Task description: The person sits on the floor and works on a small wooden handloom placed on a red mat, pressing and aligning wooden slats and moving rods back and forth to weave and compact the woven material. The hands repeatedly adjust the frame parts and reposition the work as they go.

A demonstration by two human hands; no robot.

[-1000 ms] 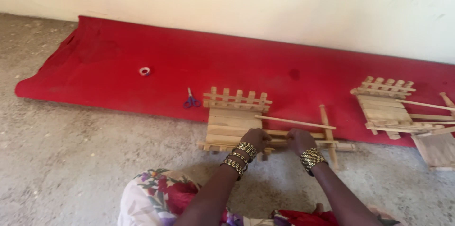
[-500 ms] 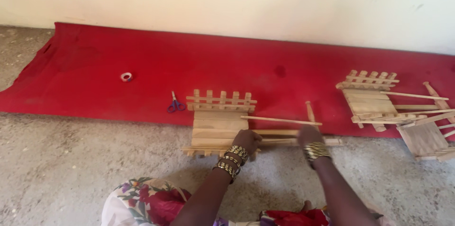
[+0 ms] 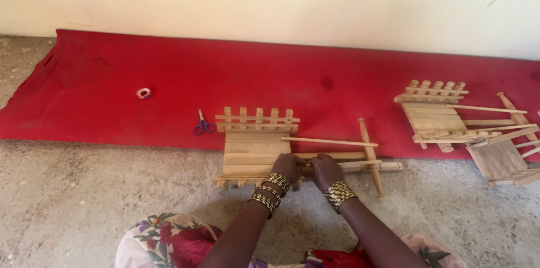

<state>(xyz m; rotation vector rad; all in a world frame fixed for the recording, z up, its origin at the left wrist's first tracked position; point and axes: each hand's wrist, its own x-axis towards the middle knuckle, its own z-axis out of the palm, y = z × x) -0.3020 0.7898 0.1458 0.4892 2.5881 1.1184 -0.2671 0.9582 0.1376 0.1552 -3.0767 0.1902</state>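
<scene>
A pale slatted wooden model cart (image 3: 259, 147) lies half on the long red cloth (image 3: 112, 82), its near rail under both hands. The left hand (image 3: 288, 165) and right hand (image 3: 326, 168) curl closed around that rail, fingertips hidden. Blue-handled scissors (image 3: 203, 124) lie beyond, leftward.

Rough grey concrete floor (image 3: 73, 200) across the lower frame, meeting a pale wall at the top. Spread along the wall's foot, a long red cloth (image 3: 169, 77) reaching from left edge to right edge. On the cloth at left of centre, a small roll of tape (image 3: 144, 93); right of it, blue-handled scissors (image 3: 202, 124). At centre, a slatted wooden cart (image 3: 256, 144) straddling the cloth's near edge, partly on bare floor. At far right, a second wooden cart (image 3: 436, 116), with a third wooden piece (image 3: 500, 161) just beside it on the floor.
</scene>
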